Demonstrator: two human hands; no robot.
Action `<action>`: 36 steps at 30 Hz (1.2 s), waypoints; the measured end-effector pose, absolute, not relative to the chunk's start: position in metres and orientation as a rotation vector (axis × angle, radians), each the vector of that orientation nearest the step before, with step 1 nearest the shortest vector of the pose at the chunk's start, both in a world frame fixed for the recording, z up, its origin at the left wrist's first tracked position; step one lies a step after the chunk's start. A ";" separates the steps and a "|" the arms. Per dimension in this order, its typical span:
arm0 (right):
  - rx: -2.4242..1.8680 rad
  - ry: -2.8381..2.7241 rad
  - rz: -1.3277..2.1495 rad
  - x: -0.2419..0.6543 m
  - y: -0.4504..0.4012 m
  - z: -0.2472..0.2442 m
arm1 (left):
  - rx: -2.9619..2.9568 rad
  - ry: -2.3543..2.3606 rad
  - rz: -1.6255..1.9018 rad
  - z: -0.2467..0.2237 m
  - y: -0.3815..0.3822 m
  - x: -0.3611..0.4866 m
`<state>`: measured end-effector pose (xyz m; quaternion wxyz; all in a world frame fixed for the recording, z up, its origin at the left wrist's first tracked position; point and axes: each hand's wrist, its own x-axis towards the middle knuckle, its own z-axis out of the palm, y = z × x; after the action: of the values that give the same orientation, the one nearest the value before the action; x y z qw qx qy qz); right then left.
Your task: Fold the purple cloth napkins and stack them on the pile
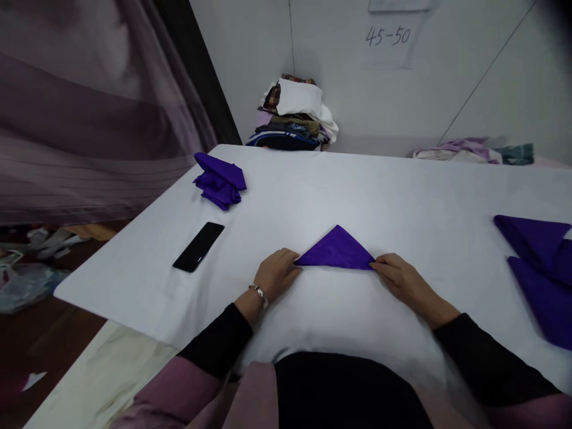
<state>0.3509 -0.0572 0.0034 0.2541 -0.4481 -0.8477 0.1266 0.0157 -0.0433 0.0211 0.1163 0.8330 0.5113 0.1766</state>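
Note:
A purple cloth (336, 250), folded into a triangle, lies on the white table in front of me with its peak pointing away. My left hand (277, 273) pinches its left corner between thumb and fingers. At the opposite corner my right hand (397, 275) is closed in the same way. The cloth's long edge runs nearly straight between my two hands. A silver bracelet (259, 295) circles my left wrist.
On the table (286, 190) a black phone (199, 246) lies left, below a purple cloth pile (220, 181). More purple folded cloths (543, 280) sit at the right edge. Stacked clothes (292, 116) stand behind, by the wall. A curtain (98, 113) hangs at left.

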 end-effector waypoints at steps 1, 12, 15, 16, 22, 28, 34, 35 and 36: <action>-1.209 -2.304 0.342 0.351 -0.057 0.003 | 2.448 1.449 0.567 0.020 -0.044 0.013; -1.160 -2.334 0.294 0.353 -0.056 0.001 | 2.558 1.472 0.662 0.005 -0.031 0.021; -1.181 -2.342 0.303 0.354 -0.056 0.000 | 2.617 1.497 0.570 0.004 -0.029 0.022; -1.192 -2.344 0.314 0.354 -0.056 0.000 | 2.638 1.491 0.546 0.004 -0.029 0.022; -1.327 -2.280 0.489 0.348 -0.058 0.010 | 2.679 1.418 0.447 0.017 -0.033 0.014; -1.554 -2.046 0.759 0.339 -0.059 0.020 | 2.609 1.430 0.667 0.037 -0.025 0.041; -1.324 -2.297 0.466 0.342 -0.059 0.011 | 2.816 0.976 0.387 0.027 -0.017 0.109; -1.297 -2.322 0.417 0.343 -0.060 0.010 | 2.810 0.940 0.330 0.021 -0.017 0.115; -1.272 -2.343 0.367 0.344 -0.061 0.009 | 2.795 0.923 0.284 0.016 -0.016 0.119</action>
<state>0.3443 -0.0613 0.0093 0.2236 -0.4607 -0.8486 0.1328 0.1188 -0.0163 0.0161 0.0920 0.9411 0.3109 0.0957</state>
